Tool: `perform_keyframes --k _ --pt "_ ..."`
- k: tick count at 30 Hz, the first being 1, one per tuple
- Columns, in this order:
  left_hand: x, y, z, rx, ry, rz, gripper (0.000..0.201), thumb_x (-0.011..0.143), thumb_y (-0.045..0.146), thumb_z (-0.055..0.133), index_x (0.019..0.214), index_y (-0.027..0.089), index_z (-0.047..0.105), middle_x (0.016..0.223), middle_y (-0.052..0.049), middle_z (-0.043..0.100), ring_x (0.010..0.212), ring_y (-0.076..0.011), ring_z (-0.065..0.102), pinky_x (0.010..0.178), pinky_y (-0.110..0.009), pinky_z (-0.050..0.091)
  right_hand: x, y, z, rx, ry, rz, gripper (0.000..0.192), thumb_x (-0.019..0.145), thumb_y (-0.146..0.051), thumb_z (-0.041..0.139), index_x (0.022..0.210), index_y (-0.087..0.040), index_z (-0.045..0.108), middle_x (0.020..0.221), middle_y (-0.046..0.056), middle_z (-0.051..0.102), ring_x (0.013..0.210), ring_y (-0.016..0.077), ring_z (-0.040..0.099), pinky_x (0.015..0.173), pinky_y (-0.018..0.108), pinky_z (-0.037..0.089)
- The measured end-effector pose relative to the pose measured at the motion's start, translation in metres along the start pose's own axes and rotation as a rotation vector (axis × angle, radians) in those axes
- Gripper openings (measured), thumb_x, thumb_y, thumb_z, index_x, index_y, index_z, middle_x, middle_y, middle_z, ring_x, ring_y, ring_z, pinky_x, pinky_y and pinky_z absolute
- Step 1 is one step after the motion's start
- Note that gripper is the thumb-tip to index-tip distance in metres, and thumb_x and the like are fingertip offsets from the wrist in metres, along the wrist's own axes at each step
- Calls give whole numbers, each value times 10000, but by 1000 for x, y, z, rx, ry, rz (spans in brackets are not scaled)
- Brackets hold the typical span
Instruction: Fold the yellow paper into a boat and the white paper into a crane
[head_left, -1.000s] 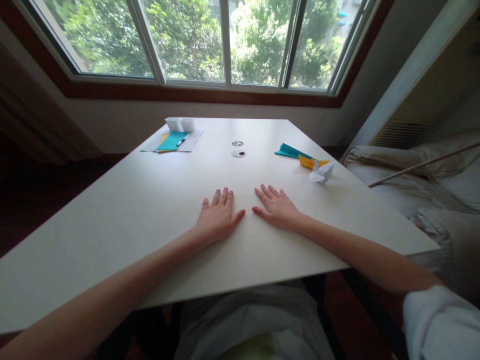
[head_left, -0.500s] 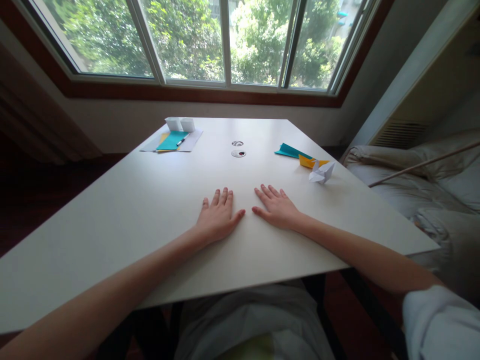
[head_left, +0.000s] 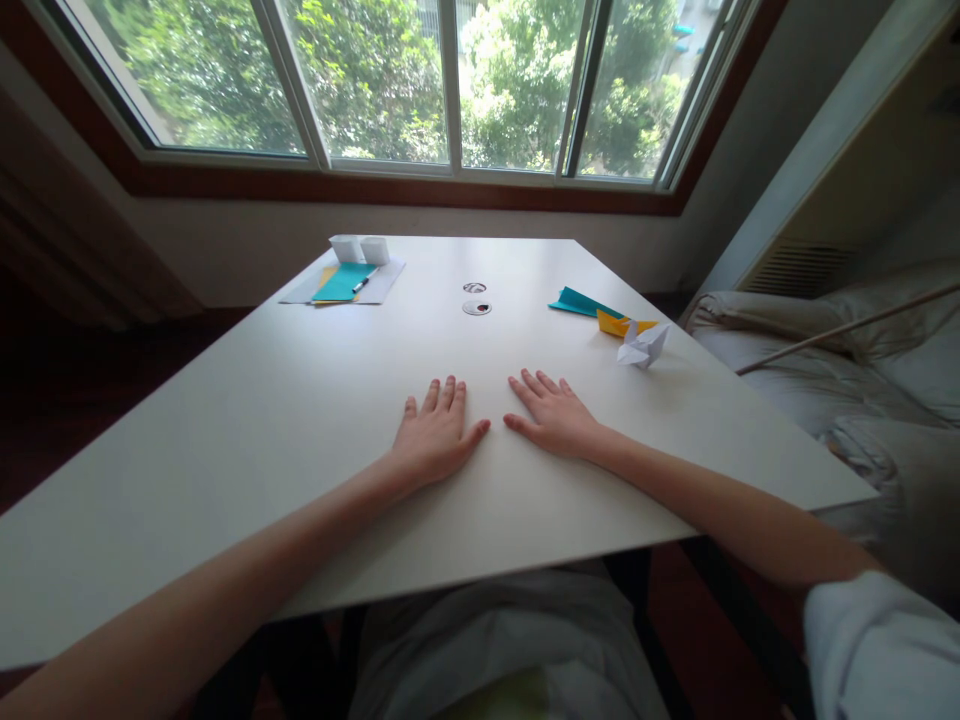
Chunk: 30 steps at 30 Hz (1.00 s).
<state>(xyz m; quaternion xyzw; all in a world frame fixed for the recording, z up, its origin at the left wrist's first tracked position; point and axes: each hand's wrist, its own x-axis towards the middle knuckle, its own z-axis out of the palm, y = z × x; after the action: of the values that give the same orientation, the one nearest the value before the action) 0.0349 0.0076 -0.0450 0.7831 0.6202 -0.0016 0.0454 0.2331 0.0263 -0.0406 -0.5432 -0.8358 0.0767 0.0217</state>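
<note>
Left hand [head_left: 435, 433] and right hand [head_left: 553, 412] lie flat, palms down, fingers spread, grasping nothing, on the white counter [head_left: 300, 400]. No change from a second ago (only slight camera drift). Nearest item: white folded paper figure [head_left: 643, 344], right of the right hand, untouched; work not begun.

Daylight pours through the window [head_left: 450, 80], overexposing the foliage; the tabletop [head_left: 300, 400] below it glows softly, room corners dim, edges bowed.
</note>
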Motion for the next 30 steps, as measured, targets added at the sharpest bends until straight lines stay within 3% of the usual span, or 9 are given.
perform_keyframes --k 7,10,13,17,21,26,28,30 --pt "0 0 -3 7 0 7 758 864 588 160 1442 97 163 1511 -107 115 1387 -301 98 1063 -551 174 -1 5 -2 30 53 -55 706 841 -626 317 1409 -205 302 1479 97 273 1355 293 236 1073 498 216" --pt "1 -2 -7 11 -10 18 762 857 600 176 1439 109 181 1508 -106 134 1383 -303 120 1055 -546 197 -3 15 -13 71 114 -150 539 852 -507 422 1290 -199 486 1366 95 460 1262 244 404 1041 397 318" --pt "2 -4 -13 16 -30 32 770 847 614 198 1437 119 197 1505 -112 158 1379 -303 141 1051 -530 218 -5 33 -36 169 235 -230 349 849 -411 474 1107 -229 621 1319 63 502 1163 208 498 947 346 418" --pt "6 -7 -21 16 -68 58 764 839 615 231 1431 133 223 1502 -112 180 1371 -304 171 1039 -503 256 -9 65 -75 245 558 -99 328 855 -398 458 1042 -203 644 1169 83 589 1056 227 552 772 343 486" --pt "12 -17 -32 12 -154 106 768 820 609 293 1428 143 238 1496 -118 204 1359 -306 212 1027 -472 292 -16 111 -97 80 784 170 315 803 -390 515 943 -165 686 963 111 628 891 235 580 778 371 456" --pt "22 -38 -59 -49 -324 240 694 776 554 420 1376 210 368 1462 -99 304 1319 -286 315 1030 -408 298 -23 169 -93 65 679 469 383 721 -418 602 976 -140 670 823 98 636 704 211 583 656 354 454" --pt "25 -41 -72 -121 -363 216 654 752 565 451 1304 215 477 1378 -108 444 1230 -294 438 987 -384 347 -22 184 -87 114 585 531 434 682 -463 636 967 -137 666 800 94 643 643 207 581 600 352 447" --pt "27 -40 -81 -183 -335 169 676 735 587 466 1302 219 479 1311 -112 518 1152 -291 509 941 -365 383 -21 194 -81 178 511 546 407 666 -475 655 900 -143 673 772 93 654 605 202 581 574 353 443"
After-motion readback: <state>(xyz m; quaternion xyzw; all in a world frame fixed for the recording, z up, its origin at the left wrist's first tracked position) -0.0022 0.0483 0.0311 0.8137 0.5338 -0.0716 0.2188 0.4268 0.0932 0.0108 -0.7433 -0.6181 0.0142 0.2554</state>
